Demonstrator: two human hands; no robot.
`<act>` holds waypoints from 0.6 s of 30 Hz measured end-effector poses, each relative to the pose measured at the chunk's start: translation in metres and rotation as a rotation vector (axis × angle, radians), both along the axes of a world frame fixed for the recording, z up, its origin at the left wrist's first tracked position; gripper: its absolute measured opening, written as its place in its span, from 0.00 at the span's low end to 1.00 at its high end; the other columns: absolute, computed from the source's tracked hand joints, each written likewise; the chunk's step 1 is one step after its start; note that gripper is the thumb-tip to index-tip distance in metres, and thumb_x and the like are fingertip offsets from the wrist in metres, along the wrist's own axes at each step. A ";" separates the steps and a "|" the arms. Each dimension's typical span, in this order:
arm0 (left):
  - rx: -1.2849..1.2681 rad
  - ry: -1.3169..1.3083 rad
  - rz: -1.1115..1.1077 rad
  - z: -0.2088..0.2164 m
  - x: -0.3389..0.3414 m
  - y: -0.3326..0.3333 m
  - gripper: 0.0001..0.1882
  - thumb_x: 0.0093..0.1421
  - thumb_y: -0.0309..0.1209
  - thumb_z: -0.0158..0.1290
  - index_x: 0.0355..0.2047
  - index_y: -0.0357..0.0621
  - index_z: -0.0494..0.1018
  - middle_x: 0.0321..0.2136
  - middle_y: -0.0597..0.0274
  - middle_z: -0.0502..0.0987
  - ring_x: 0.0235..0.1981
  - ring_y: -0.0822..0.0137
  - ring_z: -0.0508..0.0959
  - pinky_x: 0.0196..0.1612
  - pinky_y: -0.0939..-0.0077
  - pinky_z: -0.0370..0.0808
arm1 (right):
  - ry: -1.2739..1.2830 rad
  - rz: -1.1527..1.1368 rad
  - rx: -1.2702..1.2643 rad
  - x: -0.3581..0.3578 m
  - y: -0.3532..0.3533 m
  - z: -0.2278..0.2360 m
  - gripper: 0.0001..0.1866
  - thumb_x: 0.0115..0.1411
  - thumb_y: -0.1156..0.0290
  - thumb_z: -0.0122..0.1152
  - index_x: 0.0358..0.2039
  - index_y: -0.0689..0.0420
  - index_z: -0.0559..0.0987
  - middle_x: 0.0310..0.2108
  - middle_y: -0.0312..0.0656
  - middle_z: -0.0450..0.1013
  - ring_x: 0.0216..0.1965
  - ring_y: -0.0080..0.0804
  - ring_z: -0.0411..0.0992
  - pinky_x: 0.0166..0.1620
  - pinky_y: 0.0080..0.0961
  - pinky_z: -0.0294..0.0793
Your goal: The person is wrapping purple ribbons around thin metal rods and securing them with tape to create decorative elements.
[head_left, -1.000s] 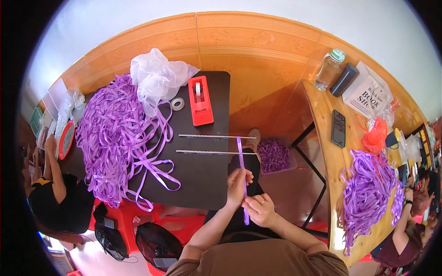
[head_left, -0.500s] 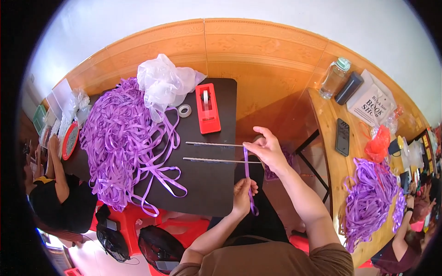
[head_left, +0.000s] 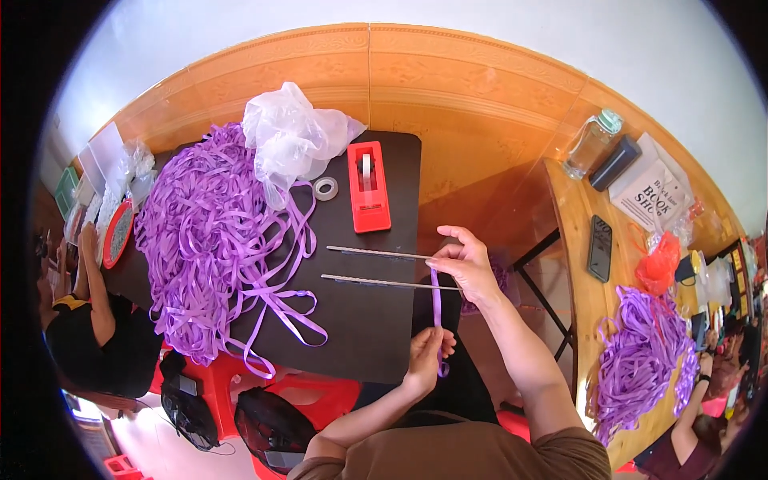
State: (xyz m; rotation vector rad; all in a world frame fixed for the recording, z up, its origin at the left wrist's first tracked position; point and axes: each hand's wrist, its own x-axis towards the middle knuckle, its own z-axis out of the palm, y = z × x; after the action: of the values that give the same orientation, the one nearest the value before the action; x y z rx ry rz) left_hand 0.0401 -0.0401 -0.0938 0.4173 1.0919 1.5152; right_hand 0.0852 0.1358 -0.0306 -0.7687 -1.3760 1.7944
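Observation:
Two thin metal rods, an upper one (head_left: 376,252) and a lower one (head_left: 376,282), lie side by side, reaching past the right edge of the dark table (head_left: 352,336). A narrow purple ribbon (head_left: 436,302) hangs from the upper rod's end and crosses the lower rod. Thumb and fingers of my right hand (head_left: 472,272) pinch the ribbon's upper part at that rod's end; how it goes around the rod is hidden. Below, my left hand (head_left: 424,364) is closed on the ribbon, its tail curling out beneath. A big heap of purple ribbon (head_left: 208,240) covers the table's left half.
At the table's back stand a red tape dispenser (head_left: 370,210), a tape roll (head_left: 326,189) and a crumpled clear bag (head_left: 292,132). The wooden table (head_left: 584,320) at right bears a phone (head_left: 600,248), a bottle (head_left: 588,148) and more ribbon (head_left: 640,360). Other people sit left and right.
My left hand has slid lower along the ribbon, further from the rods. The right hand keeps its pinch at the rod end. The whole view has shifted slightly.

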 end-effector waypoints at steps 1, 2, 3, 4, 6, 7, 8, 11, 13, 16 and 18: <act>-0.002 0.000 0.002 -0.001 0.001 -0.006 0.15 0.67 0.36 0.44 0.31 0.38 0.74 0.25 0.63 0.75 0.24 0.75 0.72 0.31 0.81 0.69 | 0.000 0.002 -0.002 0.000 0.000 -0.001 0.30 0.50 0.87 0.62 0.53 0.63 0.64 0.26 0.42 0.74 0.29 0.26 0.74 0.36 0.19 0.74; -0.012 0.039 -0.008 -0.002 0.003 -0.014 0.15 0.67 0.35 0.44 0.31 0.38 0.74 0.25 0.63 0.76 0.25 0.75 0.72 0.31 0.81 0.70 | 0.000 0.006 -0.012 0.000 -0.001 -0.001 0.29 0.50 0.87 0.62 0.53 0.63 0.65 0.26 0.42 0.74 0.30 0.26 0.74 0.36 0.19 0.74; -0.023 0.079 -0.018 -0.003 0.004 -0.021 0.15 0.68 0.34 0.43 0.32 0.37 0.74 0.25 0.63 0.76 0.25 0.76 0.72 0.31 0.82 0.70 | 0.001 0.009 -0.021 0.001 -0.002 -0.002 0.28 0.50 0.86 0.62 0.53 0.63 0.65 0.26 0.43 0.74 0.30 0.26 0.74 0.37 0.20 0.75; -0.007 0.099 -0.034 -0.003 0.004 -0.025 0.14 0.68 0.33 0.43 0.32 0.37 0.74 0.25 0.63 0.76 0.25 0.76 0.72 0.31 0.83 0.71 | 0.003 0.008 -0.025 0.001 -0.003 -0.001 0.28 0.50 0.86 0.62 0.53 0.63 0.65 0.26 0.43 0.74 0.30 0.26 0.74 0.37 0.20 0.75; 0.014 0.142 -0.061 -0.006 0.004 -0.034 0.15 0.68 0.35 0.42 0.32 0.38 0.74 0.26 0.65 0.75 0.25 0.77 0.72 0.31 0.83 0.69 | -0.026 0.002 -0.013 0.002 -0.003 0.003 0.26 0.51 0.86 0.62 0.51 0.63 0.67 0.26 0.42 0.74 0.31 0.26 0.75 0.37 0.20 0.75; 0.037 0.184 -0.088 -0.007 0.004 -0.037 0.16 0.69 0.37 0.40 0.33 0.40 0.73 0.26 0.66 0.75 0.24 0.78 0.71 0.30 0.84 0.68 | -0.024 0.000 -0.014 0.002 -0.004 0.003 0.26 0.51 0.86 0.62 0.51 0.63 0.67 0.26 0.42 0.74 0.31 0.26 0.75 0.37 0.20 0.75; 0.039 0.186 -0.092 -0.008 0.002 -0.040 0.16 0.69 0.37 0.40 0.33 0.40 0.73 0.26 0.66 0.75 0.24 0.78 0.71 0.30 0.84 0.68 | -0.022 0.001 -0.013 0.002 -0.004 0.002 0.25 0.52 0.85 0.62 0.51 0.63 0.68 0.27 0.42 0.74 0.32 0.26 0.75 0.38 0.20 0.75; 0.000 0.103 -0.117 -0.008 -0.003 -0.047 0.16 0.69 0.37 0.40 0.34 0.40 0.73 0.26 0.66 0.75 0.23 0.78 0.71 0.30 0.84 0.68 | 0.038 -0.037 0.000 0.006 -0.007 -0.001 0.23 0.52 0.84 0.62 0.49 0.63 0.69 0.28 0.42 0.74 0.34 0.27 0.75 0.40 0.19 0.74; -0.020 0.077 -0.115 -0.005 -0.006 -0.052 0.15 0.69 0.37 0.40 0.35 0.41 0.73 0.26 0.66 0.75 0.23 0.78 0.71 0.29 0.84 0.68 | 0.019 -0.209 0.209 0.013 -0.015 -0.002 0.20 0.53 0.82 0.63 0.47 0.62 0.71 0.31 0.41 0.75 0.35 0.25 0.74 0.41 0.20 0.74; -0.021 0.042 -0.116 0.002 -0.009 -0.058 0.15 0.69 0.36 0.40 0.35 0.40 0.73 0.27 0.66 0.75 0.23 0.78 0.71 0.29 0.85 0.68 | -0.241 -0.561 1.035 0.028 -0.037 0.005 0.17 0.52 0.80 0.62 0.43 0.60 0.74 0.34 0.41 0.73 0.33 0.32 0.72 0.36 0.28 0.71; -0.017 0.052 -0.111 0.006 -0.008 -0.060 0.15 0.69 0.36 0.41 0.35 0.40 0.73 0.27 0.66 0.75 0.23 0.78 0.71 0.29 0.85 0.68 | -0.404 -0.546 1.473 0.041 -0.055 0.002 0.10 0.45 0.81 0.63 0.31 0.59 0.77 0.33 0.43 0.72 0.30 0.39 0.71 0.33 0.32 0.67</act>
State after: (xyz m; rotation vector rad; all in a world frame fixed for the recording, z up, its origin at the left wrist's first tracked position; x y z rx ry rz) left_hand 0.0319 -0.1002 -0.0879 0.5001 1.1037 1.4031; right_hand 0.1264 0.0809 -0.0285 -0.5281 -1.9682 -0.0365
